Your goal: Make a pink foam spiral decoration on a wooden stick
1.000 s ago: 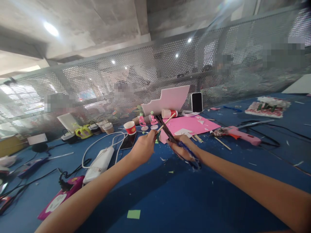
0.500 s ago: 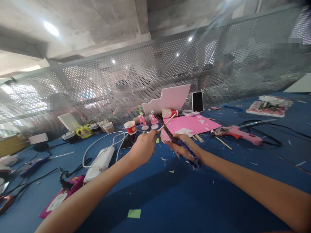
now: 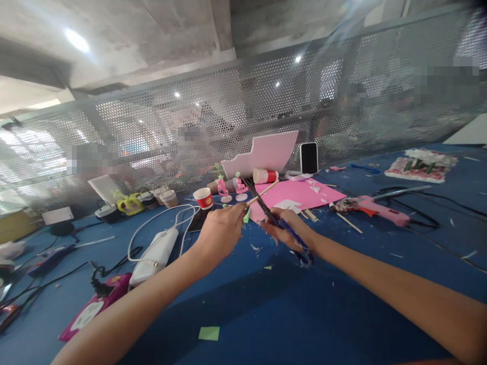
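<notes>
My left hand (image 3: 224, 228) is closed in a pinch on a thin wooden stick (image 3: 269, 188), which slants up to the right. My right hand (image 3: 283, 225) grips the blue handles of a pair of scissors (image 3: 292, 234). Their dark blades point up and left and cross the stick just beyond my left fingers. Whether the blades have cut into it I cannot tell. Behind the hands lies a pink sheet (image 3: 300, 195) with white scraps on it. Two small pink figures (image 3: 241, 190) on round bases stand beyond my left hand.
A red paper cup (image 3: 203, 198) and a white power bank (image 3: 155, 256) with a cable stand left. A pink glue gun (image 3: 384, 210) lies right. Stacked cups (image 3: 265, 176), a white phone (image 3: 309, 158) and a pink board (image 3: 272, 154) sit by the mesh partition (image 3: 160, 147). Paper scraps litter the blue table (image 3: 289, 314).
Both hands hold nearly the same place. The scissor blades have shifted slightly across the stick, and a green piece by my left fingers now shows below the stick.
</notes>
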The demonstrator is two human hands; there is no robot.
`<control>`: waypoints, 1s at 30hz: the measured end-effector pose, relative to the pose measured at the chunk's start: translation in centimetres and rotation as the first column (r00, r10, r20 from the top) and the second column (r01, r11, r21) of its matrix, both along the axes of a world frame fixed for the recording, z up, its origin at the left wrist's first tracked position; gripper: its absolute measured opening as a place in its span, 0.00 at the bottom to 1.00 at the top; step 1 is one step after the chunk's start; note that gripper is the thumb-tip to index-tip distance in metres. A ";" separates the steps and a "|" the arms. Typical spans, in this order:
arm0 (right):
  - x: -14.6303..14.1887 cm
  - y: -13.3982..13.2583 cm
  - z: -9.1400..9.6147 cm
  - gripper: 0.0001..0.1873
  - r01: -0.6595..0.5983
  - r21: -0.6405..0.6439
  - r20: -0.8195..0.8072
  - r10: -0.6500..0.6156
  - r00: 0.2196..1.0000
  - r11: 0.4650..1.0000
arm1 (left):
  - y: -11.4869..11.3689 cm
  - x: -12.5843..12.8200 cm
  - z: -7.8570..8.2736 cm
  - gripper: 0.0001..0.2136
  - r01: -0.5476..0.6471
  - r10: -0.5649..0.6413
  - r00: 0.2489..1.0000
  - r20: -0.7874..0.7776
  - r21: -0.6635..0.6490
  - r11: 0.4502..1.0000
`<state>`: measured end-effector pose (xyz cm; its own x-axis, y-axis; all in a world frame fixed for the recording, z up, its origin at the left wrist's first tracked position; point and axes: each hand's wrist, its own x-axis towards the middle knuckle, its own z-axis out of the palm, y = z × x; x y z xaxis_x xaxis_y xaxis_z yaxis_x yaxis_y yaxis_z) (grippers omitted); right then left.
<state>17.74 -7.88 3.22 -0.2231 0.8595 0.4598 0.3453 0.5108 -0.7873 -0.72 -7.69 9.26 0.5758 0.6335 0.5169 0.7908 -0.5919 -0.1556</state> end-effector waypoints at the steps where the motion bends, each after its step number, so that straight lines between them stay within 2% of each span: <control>1: 0.0 -0.1 0.1 0.11 0.010 0.018 0.016 -0.010 1.000 1.000 | 0.0 0.0 0.0 0.09 -0.008 0.008 1.000 -0.007 0.007 1.000; 4: 0.0 -0.1 0.2 0.10 0.056 0.082 0.054 -0.061 0.997 0.995 | -0.3 0.1 0.2 0.10 -0.002 0.003 1.000 0.013 -0.017 1.000; 7: 0.1 0.1 0.2 0.10 0.132 0.153 0.102 -0.148 0.984 0.979 | -0.7 0.2 1.1 0.09 0.068 -0.053 0.993 0.107 -0.141 0.988; 9: 0.2 0.3 0.1 0.09 0.164 0.169 0.133 -0.187 0.973 0.972 | -0.9 0.1 1.8 0.11 0.118 -0.070 0.980 0.188 -0.260 0.958; 11: 0.2 0.5 -0.1 0.07 0.175 0.162 0.150 -0.200 0.968 0.971 | -0.8 -0.1 2.2 0.12 0.159 -0.053 0.963 0.264 -0.397 0.904; 14: 0.2 0.6 -0.2 0.07 0.189 0.158 0.149 -0.212 0.966 0.969 | -0.1 -0.4 2.4 0.12 0.228 0.012 0.932 0.362 -0.611 0.758; 18: 0.3 0.3 0.0 0.08 0.174 0.156 0.179 -0.201 0.963 0.972 | 1.4 -0.8 2.2 0.10 0.369 0.112 0.878 0.466 -0.806 0.463; 19: 0.3 0.3 0.0 0.08 0.173 0.158 0.190 -0.202 0.961 0.972 | 1.6 -0.8 2.2 0.10 0.392 0.137 0.865 0.483 -0.820 0.417; 20: 0.3 0.2 0.1 0.08 0.176 0.159 0.196 -0.206 0.959 0.971 | 1.8 -0.9 2.2 0.10 0.403 0.155 0.855 0.495 -0.822 0.402; 22: 0.3 0.1 0.1 0.09 0.184 0.148 0.199 -0.212 0.957 0.972 | 2.0 -0.9 2.2 0.09 0.394 0.167 0.847 0.504 -0.807 0.440; 28: 0.1 0.1 0.2 0.09 0.173 0.147 0.231 -0.204 0.951 0.974 | 1.5 -0.8 2.5 0.13 0.289 0.103 0.890 0.444 -0.725 0.626; 30: 0.1 0.2 0.0 0.10 0.174 0.165 0.244 -0.212 0.946 0.971 | 1.4 -0.9 2.7 0.14 0.261 0.085 0.908 0.410 -0.713 0.651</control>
<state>17.86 -7.71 3.26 -0.1863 0.8293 0.5269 0.6300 0.5123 -0.5836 -1.58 -6.29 11.98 0.5185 0.8515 0.0788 0.6146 -0.4351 0.6579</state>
